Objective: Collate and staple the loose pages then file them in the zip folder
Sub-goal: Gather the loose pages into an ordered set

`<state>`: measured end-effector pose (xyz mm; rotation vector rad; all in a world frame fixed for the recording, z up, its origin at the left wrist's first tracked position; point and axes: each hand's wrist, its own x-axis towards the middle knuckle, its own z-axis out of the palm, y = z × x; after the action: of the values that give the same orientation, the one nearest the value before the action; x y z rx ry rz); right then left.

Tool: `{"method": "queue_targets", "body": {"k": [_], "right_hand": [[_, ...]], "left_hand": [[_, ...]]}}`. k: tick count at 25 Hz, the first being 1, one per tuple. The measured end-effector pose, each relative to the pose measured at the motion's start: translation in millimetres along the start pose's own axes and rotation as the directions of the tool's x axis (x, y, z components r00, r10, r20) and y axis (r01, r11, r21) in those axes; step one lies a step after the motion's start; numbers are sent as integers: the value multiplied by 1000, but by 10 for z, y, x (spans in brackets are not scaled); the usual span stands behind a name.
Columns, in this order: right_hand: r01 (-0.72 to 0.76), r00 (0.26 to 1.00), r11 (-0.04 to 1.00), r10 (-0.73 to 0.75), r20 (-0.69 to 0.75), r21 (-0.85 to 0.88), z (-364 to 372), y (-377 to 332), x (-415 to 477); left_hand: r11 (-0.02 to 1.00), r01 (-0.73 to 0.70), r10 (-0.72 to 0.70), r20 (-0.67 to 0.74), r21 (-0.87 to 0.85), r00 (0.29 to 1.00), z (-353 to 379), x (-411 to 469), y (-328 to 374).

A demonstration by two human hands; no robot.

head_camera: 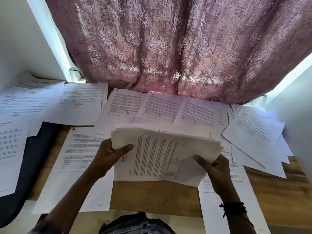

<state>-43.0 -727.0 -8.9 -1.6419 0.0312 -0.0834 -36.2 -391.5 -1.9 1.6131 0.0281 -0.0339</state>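
Note:
A thick stack of printed pages [162,154] hangs above the middle of the wooden table [152,196], turned sideways so the text runs crosswise. My left hand [108,154] grips its left edge, thumb on the top sheet. My right hand [214,168] grips the stack's right corner, thumb on top and fingers underneath. Several loose printed pages [162,107] lie spread across the table behind and beside the stack. No stapler or zip folder shows clearly.
A dark flat object [33,152] lies at the left under some sheets. Single pages lie at front left [79,166] and front right [224,196]. A pink patterned curtain [177,48] hangs over the far edge. White walls close in on both sides.

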Motion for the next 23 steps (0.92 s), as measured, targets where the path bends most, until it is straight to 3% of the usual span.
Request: {"method": "queue_targets", "body": {"k": [4,9,11,15,18,20,23], "right_hand": [[-29,1000,999,29,10,21,-6,20,60],[-28,999,1000,28,41,5,-22,-13,134],[-20,999,1000,19,41,23,-19,-64,165],[-109,980,993,99,170,49,-83,-93,223],[-252,928,967,231,292,36,-104,-2,223],[-265,927,964,249,280,19,-82,86,190],[-269,943,963,263,202,0,-34,191,132]], "left_hand": [[1000,17,-16,-7,4,1000,-22,83,38],[984,-93,112,-124,150,986,33,105,139],[986,-127,142,-157,105,977,39,119,153],[995,-28,26,-25,-91,999,-33,235,73],[996,71,-66,78,-60,995,-58,265,-103],[997,75,-75,27,-2,997,-29,225,-228],[984,89,-94,-29,-154,995,30,93,-384]]}}
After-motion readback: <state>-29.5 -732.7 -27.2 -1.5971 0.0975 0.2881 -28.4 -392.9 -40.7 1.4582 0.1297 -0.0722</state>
